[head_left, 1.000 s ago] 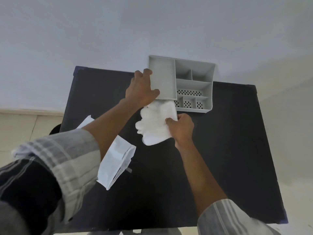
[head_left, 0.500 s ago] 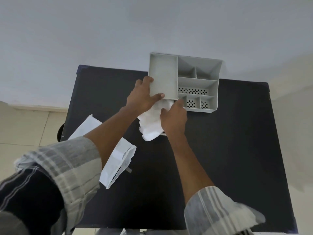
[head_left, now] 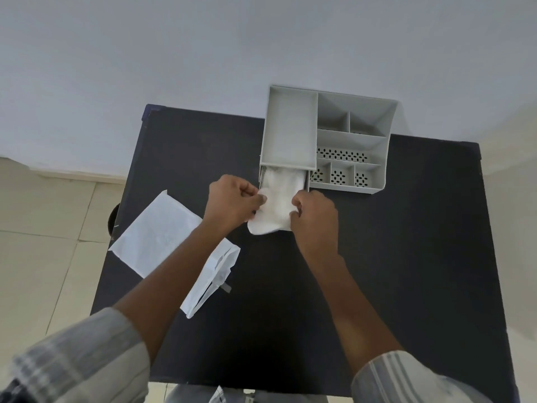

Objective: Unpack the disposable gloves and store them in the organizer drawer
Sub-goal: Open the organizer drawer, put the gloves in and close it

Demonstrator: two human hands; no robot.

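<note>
A grey plastic organizer (head_left: 351, 141) stands at the table's far edge, its drawer (head_left: 307, 181) pulled out toward me below the flat left tray. A stack of white disposable gloves (head_left: 277, 199) lies half inside the drawer, its near end hanging over the drawer's front. My left hand (head_left: 232, 200) pinches the stack's left edge. My right hand (head_left: 315, 210) grips its right edge. Both hands cover part of the drawer's front.
An empty white paper package (head_left: 162, 237) lies at the table's left edge, partly under my left forearm. The black table (head_left: 406, 257) has bare surface on the right and near side. Pale wall behind, tiled floor to the left.
My left hand left the organizer's top tray and came down to the gloves' left edge. The gloves went further into the drawer. My right hand shifted to the stack's right side.
</note>
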